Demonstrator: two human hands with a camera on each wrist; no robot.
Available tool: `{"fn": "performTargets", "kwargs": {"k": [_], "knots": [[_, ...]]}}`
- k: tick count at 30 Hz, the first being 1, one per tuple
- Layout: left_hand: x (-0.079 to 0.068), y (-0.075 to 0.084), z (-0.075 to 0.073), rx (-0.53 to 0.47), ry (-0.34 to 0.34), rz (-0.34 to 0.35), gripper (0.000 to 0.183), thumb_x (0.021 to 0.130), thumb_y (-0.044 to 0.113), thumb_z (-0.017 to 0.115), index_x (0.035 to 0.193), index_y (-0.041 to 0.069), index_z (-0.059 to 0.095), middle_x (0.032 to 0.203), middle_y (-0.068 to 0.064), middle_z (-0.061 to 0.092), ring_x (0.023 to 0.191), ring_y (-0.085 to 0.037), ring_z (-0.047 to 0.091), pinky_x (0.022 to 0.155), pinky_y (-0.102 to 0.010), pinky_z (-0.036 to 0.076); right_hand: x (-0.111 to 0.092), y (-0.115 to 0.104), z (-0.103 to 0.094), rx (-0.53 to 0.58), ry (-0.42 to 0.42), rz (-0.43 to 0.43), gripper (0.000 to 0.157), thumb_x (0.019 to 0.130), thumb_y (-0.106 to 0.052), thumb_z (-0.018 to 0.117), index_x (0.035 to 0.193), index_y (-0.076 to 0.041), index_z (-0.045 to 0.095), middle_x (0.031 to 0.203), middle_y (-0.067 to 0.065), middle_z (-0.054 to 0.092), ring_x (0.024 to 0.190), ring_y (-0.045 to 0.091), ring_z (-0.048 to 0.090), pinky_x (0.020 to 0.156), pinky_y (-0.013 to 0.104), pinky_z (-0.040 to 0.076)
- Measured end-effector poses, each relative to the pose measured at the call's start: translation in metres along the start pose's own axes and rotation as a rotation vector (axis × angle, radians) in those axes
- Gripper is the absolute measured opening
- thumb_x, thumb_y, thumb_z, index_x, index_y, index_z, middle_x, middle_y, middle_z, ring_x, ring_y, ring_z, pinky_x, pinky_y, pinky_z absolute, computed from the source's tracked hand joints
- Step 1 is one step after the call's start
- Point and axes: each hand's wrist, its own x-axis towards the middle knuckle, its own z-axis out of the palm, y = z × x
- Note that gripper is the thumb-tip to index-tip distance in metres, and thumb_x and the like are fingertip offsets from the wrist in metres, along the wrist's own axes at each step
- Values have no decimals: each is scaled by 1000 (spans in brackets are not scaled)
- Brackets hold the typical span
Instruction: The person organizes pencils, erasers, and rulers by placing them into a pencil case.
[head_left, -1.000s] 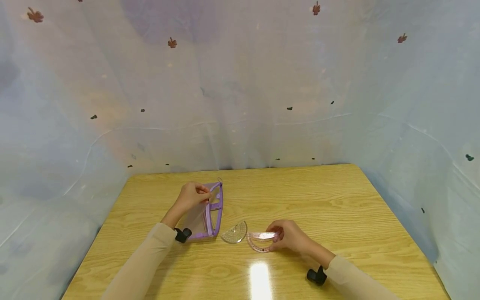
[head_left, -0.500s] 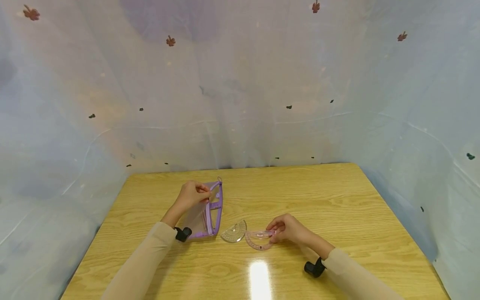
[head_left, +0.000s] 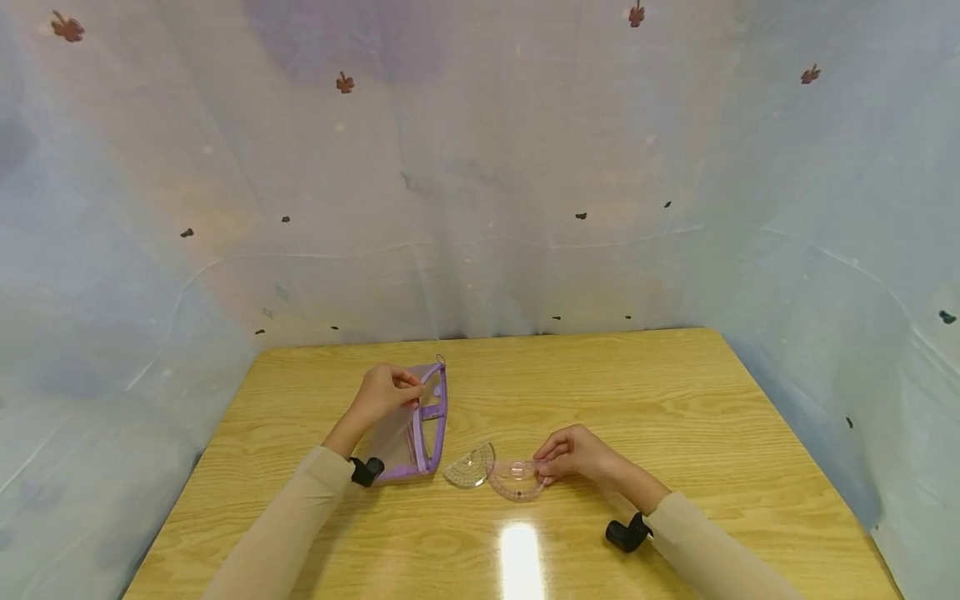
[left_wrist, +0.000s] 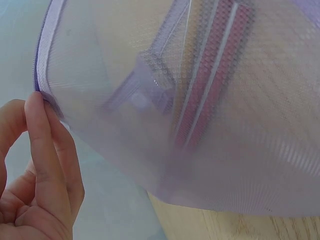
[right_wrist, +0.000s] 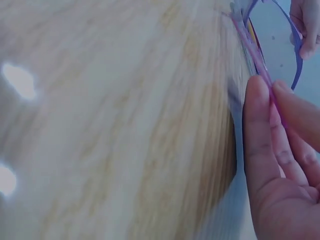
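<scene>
A translucent purple zip pencil case (head_left: pixel 393 435) stands at the left of the table with its mouth spread, facing right. My left hand (head_left: pixel 386 393) pinches its zipped rim between thumb and fingertips. Through the mesh in the left wrist view, long red sticks (left_wrist: pixel 216 75) and a yellowish one show inside the case. My right hand (head_left: pixel 576 455) pinches the right end of a pink see-through protractor (head_left: pixel 517 496), held close over the table. In the right wrist view the protractor appears edge-on. Just left of it a clear protractor (head_left: pixel 471 468) lies beside the case; their edges overlap in the head view.
The wood-grain table (head_left: pixel 637 392) has a bright glare patch near its front. Pale patterned cloth (head_left: pixel 495 183) hangs behind it and at both sides. A black wrist camera (head_left: pixel 628 533) sits on the right wrist, and another (head_left: pixel 366 471) on the left.
My right hand has moved slightly left and away with the pink protractor, whose left end now overlaps the clear one. The protractor's strong glare has faded. My left hand keeps its hold.
</scene>
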Motion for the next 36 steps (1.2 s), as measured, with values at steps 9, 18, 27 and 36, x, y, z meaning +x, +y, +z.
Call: {"fn": "performTargets", "kwargs": {"k": [9, 18, 27, 36], "knots": [[0, 0, 0, -9, 1, 7, 10, 90, 4, 73, 93, -5, 73, 76, -7, 71, 65, -19, 70, 68, -43, 61, 0, 0, -6, 173, 59, 45, 28, 89, 11, 67, 112, 25, 58, 99, 30, 70, 86, 31, 73, 79, 41, 60], [0, 0, 0, -10, 6, 4, 10, 90, 4, 73, 93, -6, 72, 76, -7, 71, 64, -18, 70, 69, -44, 61, 1, 1, -8, 251, 69, 30, 30, 90, 13, 65, 114, 27, 54, 100, 29, 70, 87, 30, 73, 81, 40, 60], [0, 0, 1, -2, 8, 2, 11, 90, 4, 73, 94, -6, 72, 76, -7, 71, 65, -18, 70, 69, -44, 61, 2, 0, -10, 270, 68, 5, 31, 91, 14, 63, 115, 28, 52, 101, 32, 69, 87, 28, 73, 82, 40, 59], [1, -2, 0, -24, -5, 5, 12, 91, 2, 71, 96, -10, 71, 82, -19, 72, 64, -18, 70, 65, -36, 61, 4, -1, -12, 275, 68, 8, 33, 92, 11, 63, 118, 27, 52, 100, 25, 71, 89, 28, 73, 86, 43, 57]]}}
